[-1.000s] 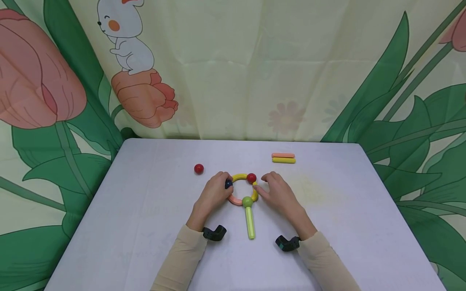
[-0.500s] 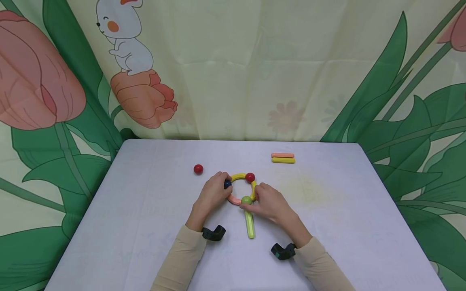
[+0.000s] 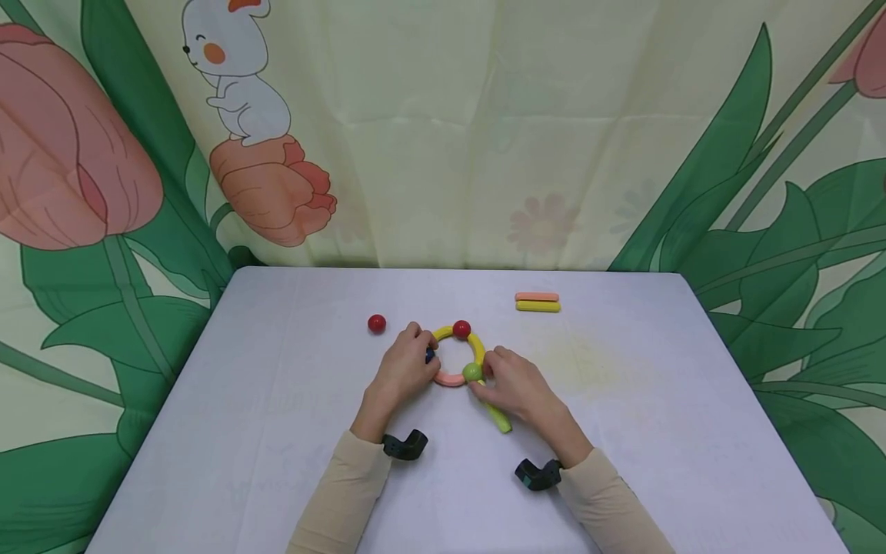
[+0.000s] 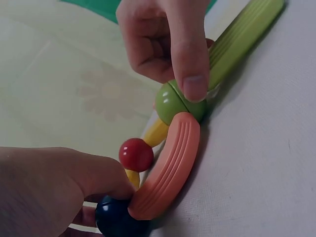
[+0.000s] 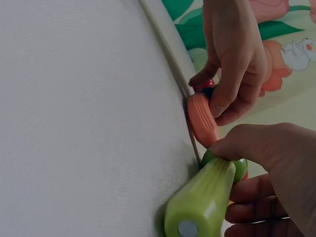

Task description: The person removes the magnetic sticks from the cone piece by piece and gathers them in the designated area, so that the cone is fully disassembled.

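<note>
On the white table a ring of toy pieces lies between my hands. Two yellow curved bars (image 3: 478, 348) meet at a red ball (image 3: 461, 329) on its far side. A salmon curved bar (image 4: 168, 170) joins a dark blue ball (image 4: 118, 217) to a green ball (image 3: 473, 372). From the green ball a straight light green bar (image 3: 498, 418) slants toward the near right. My left hand (image 3: 404, 362) grips the blue ball, partly covering it. With thumb and fingers, my right hand (image 3: 515, 385) pinches the green ball where the green bar joins it.
Left of the ring, a loose red ball (image 3: 377, 324) sits on the table (image 3: 277, 400). A straight salmon bar (image 3: 537, 297) and a straight yellow bar (image 3: 537, 306) lie side by side at the back right. Behind hangs a printed curtain (image 3: 443, 154).
My right hand has come from the ring's right side to the green ball. The ring has turned: its red ball has shifted left, and the green bar's near end has swung right.
</note>
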